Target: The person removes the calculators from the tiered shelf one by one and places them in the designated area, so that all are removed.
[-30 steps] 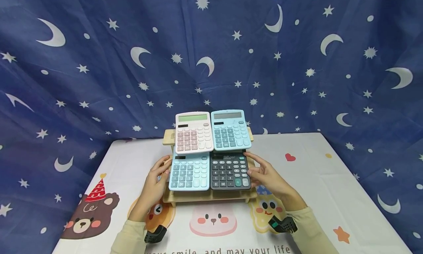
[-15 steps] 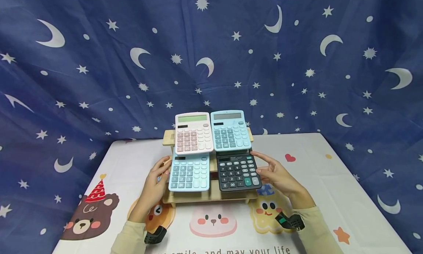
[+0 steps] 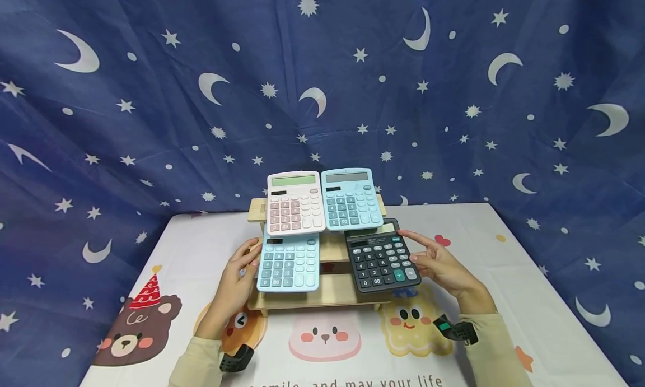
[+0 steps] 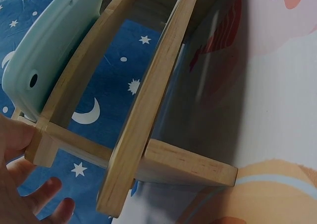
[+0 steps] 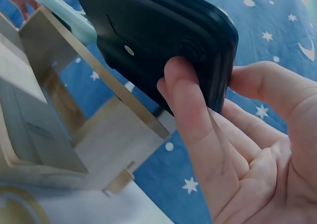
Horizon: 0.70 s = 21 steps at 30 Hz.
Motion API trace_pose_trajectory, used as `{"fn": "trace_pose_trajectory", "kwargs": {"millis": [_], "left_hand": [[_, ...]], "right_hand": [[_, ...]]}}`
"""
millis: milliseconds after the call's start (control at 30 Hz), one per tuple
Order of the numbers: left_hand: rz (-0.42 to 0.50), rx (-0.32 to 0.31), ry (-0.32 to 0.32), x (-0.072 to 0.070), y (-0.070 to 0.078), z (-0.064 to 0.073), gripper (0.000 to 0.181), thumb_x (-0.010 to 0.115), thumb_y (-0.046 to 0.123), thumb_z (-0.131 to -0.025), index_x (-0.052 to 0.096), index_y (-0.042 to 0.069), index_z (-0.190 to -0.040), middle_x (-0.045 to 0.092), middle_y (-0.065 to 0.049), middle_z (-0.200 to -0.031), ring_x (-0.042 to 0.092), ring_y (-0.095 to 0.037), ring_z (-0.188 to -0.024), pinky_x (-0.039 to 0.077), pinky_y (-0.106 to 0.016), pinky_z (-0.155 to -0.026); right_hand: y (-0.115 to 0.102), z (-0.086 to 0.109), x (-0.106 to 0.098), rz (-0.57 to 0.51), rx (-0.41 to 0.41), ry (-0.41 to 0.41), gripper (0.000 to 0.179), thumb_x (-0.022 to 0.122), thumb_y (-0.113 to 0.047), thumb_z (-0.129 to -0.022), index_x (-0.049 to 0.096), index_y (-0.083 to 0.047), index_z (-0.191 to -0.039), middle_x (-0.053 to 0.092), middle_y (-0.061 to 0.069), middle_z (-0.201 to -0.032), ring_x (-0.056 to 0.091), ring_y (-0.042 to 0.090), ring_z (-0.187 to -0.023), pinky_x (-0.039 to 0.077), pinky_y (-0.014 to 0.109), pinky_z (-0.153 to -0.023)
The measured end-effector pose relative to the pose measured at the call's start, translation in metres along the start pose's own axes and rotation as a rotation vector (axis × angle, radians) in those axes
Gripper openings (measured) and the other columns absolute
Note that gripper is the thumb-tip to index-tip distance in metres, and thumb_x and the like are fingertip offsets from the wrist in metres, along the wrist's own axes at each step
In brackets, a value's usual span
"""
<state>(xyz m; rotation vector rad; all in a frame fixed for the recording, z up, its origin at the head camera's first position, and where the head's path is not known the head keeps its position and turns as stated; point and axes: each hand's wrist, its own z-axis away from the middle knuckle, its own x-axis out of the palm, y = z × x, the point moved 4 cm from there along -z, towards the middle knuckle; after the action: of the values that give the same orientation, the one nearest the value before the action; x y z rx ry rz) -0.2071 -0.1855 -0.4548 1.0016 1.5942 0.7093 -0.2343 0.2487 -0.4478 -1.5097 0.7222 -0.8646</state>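
Observation:
My right hand (image 3: 445, 266) grips the black calculator (image 3: 383, 264) by its right edge, with fingers under its back (image 5: 143, 35) in the right wrist view. The calculator is tilted and overlaps the right end of the wooden two-tier stand (image 3: 322, 300). At the stand's left side, my left hand (image 3: 239, 278) holds the end of a wooden rail (image 4: 42, 144), beside a light blue calculator (image 3: 289, 266) on the lower tier. A white calculator with pink keys (image 3: 295, 205) and another light blue calculator (image 3: 353, 199) lean side by side on the upper tier.
The stand sits on a white tablecloth (image 3: 453, 236) printed with cartoon animals, among them a brown bear (image 3: 136, 331). Behind the table hangs a dark blue curtain (image 3: 322, 135) with white moons and stars.
My right hand has drawn the black calculator rightward, away from the lower blue one, opening a gap between them. The left hand and the other calculators have stayed in place.

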Motion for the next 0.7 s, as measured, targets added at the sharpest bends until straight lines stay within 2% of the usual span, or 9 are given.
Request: {"fn": "trace_pose_trajectory", "kwargs": {"millis": [267, 467, 700], "left_hand": [[-0.007, -0.001, 0.0, 0.0, -0.001, 0.0, 0.04, 0.046, 0.001, -0.104, 0.051, -0.007, -0.143, 0.038, -0.015, -0.161, 0.027, -0.041, -0.152, 0.024, -0.062, -0.121], [-0.006, 0.008, 0.004, -0.002, -0.001, -0.002, 0.04, 0.046, 0.003, -0.104, 0.052, -0.006, -0.143, 0.039, -0.014, -0.16, 0.027, -0.041, -0.152, 0.026, -0.061, -0.12], [0.001, 0.002, 0.0, 0.0, -0.004, 0.0, 0.04, 0.046, 0.003, -0.105, 0.052, -0.005, -0.143, 0.038, -0.015, -0.161, 0.026, -0.041, -0.153, 0.021, -0.063, -0.122]], "right_hand": [[-0.003, 0.007, -0.012, -0.031, -0.04, -0.006, 0.053, 0.046, 0.004, -0.103, 0.042, -0.021, -0.15, 0.076, 0.0, -0.118, 0.076, 0.013, -0.095, 0.062, 0.028, -0.078], [-0.003, 0.011, -0.022, -0.024, -0.063, 0.032, 0.048, 0.042, 0.002, -0.104, 0.047, -0.022, -0.146, 0.075, -0.002, -0.118, 0.076, 0.012, -0.096, 0.062, 0.026, -0.078], [0.003, 0.017, -0.037, -0.031, -0.053, 0.045, 0.047, 0.039, 0.0, -0.106, 0.048, -0.022, -0.147, 0.074, -0.003, -0.119, 0.075, 0.011, -0.098, 0.062, 0.026, -0.079]]}}
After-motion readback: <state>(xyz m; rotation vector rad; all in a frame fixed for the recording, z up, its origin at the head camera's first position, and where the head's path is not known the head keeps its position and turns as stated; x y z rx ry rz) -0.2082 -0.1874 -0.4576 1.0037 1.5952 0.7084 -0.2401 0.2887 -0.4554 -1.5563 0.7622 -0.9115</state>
